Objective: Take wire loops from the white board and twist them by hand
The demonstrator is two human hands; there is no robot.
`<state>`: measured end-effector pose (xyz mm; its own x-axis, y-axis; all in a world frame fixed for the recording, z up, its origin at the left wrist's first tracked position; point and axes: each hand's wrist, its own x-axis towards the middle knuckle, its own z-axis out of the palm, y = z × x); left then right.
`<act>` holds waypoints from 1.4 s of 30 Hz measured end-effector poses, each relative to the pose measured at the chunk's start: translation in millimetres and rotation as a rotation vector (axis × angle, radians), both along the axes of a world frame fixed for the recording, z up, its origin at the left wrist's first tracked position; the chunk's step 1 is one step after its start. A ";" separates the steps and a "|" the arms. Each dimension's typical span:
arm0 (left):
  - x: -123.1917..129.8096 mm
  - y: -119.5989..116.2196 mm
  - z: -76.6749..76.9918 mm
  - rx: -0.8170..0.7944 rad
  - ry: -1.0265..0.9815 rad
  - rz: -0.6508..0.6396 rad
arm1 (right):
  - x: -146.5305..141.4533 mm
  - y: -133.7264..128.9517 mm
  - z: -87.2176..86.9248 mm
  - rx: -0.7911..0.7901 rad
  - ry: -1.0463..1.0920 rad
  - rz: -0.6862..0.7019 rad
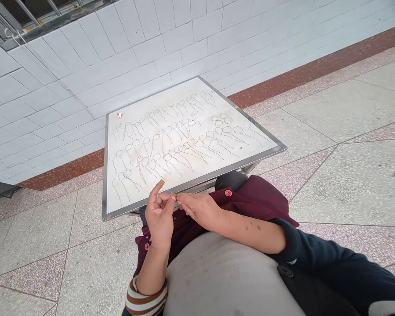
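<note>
Close to the table's front edge, my left hand (161,217) pinches a thin dark wire or thread between thumb and fingers, its index finger raised with a tan covering on the tip. My right hand (199,208) meets it fingertip to fingertip at the same spot, its fingers pressed together on the fine strand. The strand is too thin to follow clearly. Beyond both hands, the white table (164,184) with a metal rim carries rows of thin looped wires (156,157), each a small ring with a long tail.
A small red and white object (119,115) lies at the table's far left corner. Behind the table stands a white tiled wall (125,57) with a barred window at upper left. A dark red garment covers my lap. Speckled floor (358,184) surrounds the table.
</note>
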<state>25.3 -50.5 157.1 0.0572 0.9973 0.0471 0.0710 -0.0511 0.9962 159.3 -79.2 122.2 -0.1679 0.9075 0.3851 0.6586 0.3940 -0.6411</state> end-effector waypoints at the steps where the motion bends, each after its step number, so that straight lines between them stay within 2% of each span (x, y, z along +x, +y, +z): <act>1: -0.5 -0.2 -0.5 0.004 0.012 0.001 | 0.3 0.2 -0.8 0.014 -0.014 0.005; 4: 2.4 -3.1 -3.5 0.025 -0.037 0.027 | 0.1 0.6 -2.4 0.026 -0.033 -0.001; 8: 9.2 -6.9 -6.5 0.067 -0.132 0.102 | -2.1 0.2 -1.5 -0.042 0.006 -0.031; 15: 4.2 -1.1 0.7 0.084 -0.140 0.169 | -0.1 -2.2 -1.2 -0.146 0.108 0.009; 20: -2.1 3.7 7.2 0.060 -0.120 0.122 | 1.5 -4.5 -3.0 -0.160 0.156 0.039; 25: -4.1 5.3 14.4 -0.006 -0.115 -0.010 | 0.8 -5.7 -0.8 -0.279 0.388 0.086; 30: -1.0 2.7 9.7 -0.055 -0.169 -0.031 | 0.0 -5.2 1.6 -0.333 0.580 0.132; 37: 2.5 1.0 -0.9 -0.082 -0.304 -0.001 | 0.2 -5.7 3.4 -0.310 0.569 0.137; 42: 1.1 3.1 -0.2 -0.049 -0.353 0.039 | -1.1 -7.3 -2.1 -0.298 0.423 0.137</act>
<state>26.4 -47.4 156.8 0.0079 0.9999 0.0088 -0.2775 -0.0063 0.9607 158.2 -86.5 120.0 -0.1789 0.9683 0.1743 0.2739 0.2191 -0.9365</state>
